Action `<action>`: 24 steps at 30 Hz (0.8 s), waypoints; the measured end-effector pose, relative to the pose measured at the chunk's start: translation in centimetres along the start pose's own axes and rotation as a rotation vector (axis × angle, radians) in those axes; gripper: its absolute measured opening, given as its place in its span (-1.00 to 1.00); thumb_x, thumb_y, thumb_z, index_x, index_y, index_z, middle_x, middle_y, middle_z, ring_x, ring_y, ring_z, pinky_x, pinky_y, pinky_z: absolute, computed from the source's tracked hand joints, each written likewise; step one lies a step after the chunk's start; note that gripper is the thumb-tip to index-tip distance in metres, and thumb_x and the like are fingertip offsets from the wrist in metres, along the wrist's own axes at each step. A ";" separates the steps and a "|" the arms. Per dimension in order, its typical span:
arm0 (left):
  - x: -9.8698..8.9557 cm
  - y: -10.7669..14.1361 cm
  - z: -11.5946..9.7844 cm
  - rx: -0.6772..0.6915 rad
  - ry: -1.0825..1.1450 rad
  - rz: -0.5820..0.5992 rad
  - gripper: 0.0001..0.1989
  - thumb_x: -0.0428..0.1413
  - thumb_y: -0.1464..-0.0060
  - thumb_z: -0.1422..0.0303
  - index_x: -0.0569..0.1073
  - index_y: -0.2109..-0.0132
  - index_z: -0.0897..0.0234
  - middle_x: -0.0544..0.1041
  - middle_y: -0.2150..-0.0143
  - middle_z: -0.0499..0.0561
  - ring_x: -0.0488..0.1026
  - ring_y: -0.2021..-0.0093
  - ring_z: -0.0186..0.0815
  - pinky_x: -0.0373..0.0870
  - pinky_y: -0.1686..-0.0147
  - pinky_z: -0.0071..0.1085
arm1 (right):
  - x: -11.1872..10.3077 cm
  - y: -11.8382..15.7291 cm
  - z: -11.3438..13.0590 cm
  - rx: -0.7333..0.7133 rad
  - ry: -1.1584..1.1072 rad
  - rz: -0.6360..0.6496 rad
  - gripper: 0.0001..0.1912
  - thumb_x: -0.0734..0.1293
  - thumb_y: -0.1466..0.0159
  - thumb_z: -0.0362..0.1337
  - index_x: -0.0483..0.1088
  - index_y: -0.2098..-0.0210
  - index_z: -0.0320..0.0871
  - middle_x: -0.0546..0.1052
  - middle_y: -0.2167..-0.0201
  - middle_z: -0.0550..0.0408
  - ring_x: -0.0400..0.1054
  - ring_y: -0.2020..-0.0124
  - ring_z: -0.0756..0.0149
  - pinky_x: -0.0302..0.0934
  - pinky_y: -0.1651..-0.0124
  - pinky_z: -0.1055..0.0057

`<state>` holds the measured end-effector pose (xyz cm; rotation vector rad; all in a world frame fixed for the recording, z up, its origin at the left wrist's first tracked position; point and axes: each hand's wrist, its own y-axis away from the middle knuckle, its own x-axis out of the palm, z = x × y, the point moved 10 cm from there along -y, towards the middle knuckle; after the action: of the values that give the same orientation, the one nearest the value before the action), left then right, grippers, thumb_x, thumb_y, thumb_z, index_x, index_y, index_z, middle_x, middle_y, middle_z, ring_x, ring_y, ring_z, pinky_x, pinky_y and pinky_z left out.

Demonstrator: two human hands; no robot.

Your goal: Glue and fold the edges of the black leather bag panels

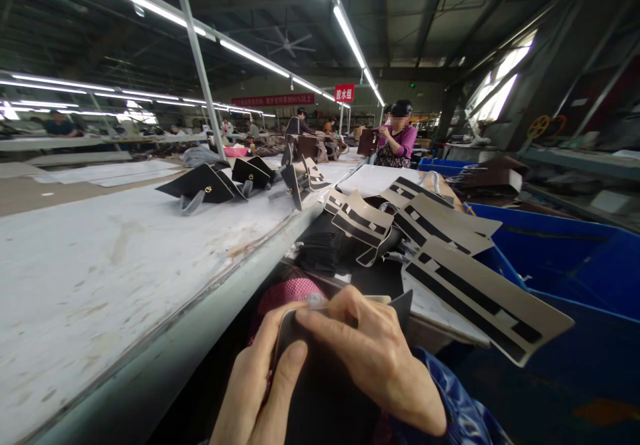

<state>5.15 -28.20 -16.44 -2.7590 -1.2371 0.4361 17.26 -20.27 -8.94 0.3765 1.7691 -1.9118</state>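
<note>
A dark leather-like panel (320, 385) is held up close in front of me, its lower part running out of view. My left hand (263, 372) wraps around its left edge, thumb on the near face and fingers behind. My right hand (373, 352) is closed at the top edge, with the index finger pressed to the panel near the upper left corner. A bit of translucent wrap (316, 300) shows just behind that edge. Several beige-backed pieces with black strips (480, 292) lie beyond my right hand, near a stack of black pieces (320, 252).
A long white worktable (125, 285) runs along my left, its edge close to my left arm. Black pieces with gold clasps (203, 185) stand on it. Blue bins (565, 238) are on the right. Farther back, a person in a purple top (405, 140) handles a brown bag (368, 142).
</note>
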 end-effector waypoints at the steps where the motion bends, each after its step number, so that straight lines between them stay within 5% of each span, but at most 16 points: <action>1: 0.0 -0.1 0.1 0.000 -0.010 0.004 -0.53 0.05 -0.21 -0.10 0.51 -0.10 0.02 0.51 -0.21 -0.15 0.46 -0.01 -0.34 0.11 -0.26 -0.55 | 0.1 0.0 0.0 0.002 -0.012 0.002 -0.71 0.24 -0.45 -0.45 0.46 -0.08 -0.11 0.36 0.39 0.18 0.30 0.42 0.47 0.20 0.42 0.52; 6: 0.5 -0.6 -0.5 0.075 -0.043 0.066 -0.52 -0.03 -0.28 -0.07 0.53 -0.09 0.09 0.59 -0.12 -0.07 0.43 -0.18 -0.28 0.28 -0.17 -0.52 | 0.4 0.1 -0.3 0.021 -0.045 0.002 -0.73 0.25 -0.45 -0.42 0.47 -0.06 -0.09 0.41 0.38 0.17 0.35 0.40 0.46 0.25 0.40 0.52; 15: 1.6 -1.7 -1.5 0.096 0.020 0.209 -0.54 0.11 -0.21 -0.02 0.53 -0.08 0.16 0.63 -0.04 -0.01 0.54 -0.08 -0.24 0.44 -0.01 -0.54 | 1.9 0.6 -0.9 0.087 -0.075 0.066 -0.72 0.23 -0.47 -0.38 0.49 -0.08 -0.10 0.41 0.36 0.14 0.33 0.42 0.45 0.24 0.43 0.53; 21: 1.8 -3.0 0.1 0.166 -0.117 0.341 -0.59 0.00 -0.34 0.11 0.48 -0.18 0.19 0.62 -0.08 -0.01 0.52 -0.15 -0.26 0.41 -0.12 -0.55 | 3.2 1.0 -1.8 0.140 -0.204 0.090 -0.71 0.19 -0.49 -0.35 0.46 -0.11 -0.10 0.41 0.34 0.13 0.35 0.39 0.45 0.25 0.41 0.54; 24: 1.7 -3.2 0.6 0.163 -0.137 0.334 -0.60 -0.02 -0.34 0.13 0.52 -0.13 0.22 0.65 0.00 0.01 0.58 -0.06 -0.20 0.50 0.01 -0.49 | 3.8 1.1 -1.9 0.145 -0.282 0.119 -0.68 0.19 -0.49 -0.37 0.43 -0.16 -0.11 0.44 0.29 0.10 0.38 0.34 0.44 0.28 0.36 0.54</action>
<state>3.71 -24.83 -16.80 -2.8333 -0.7199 0.7286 14.44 -19.11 -12.03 0.2429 1.4024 -1.9084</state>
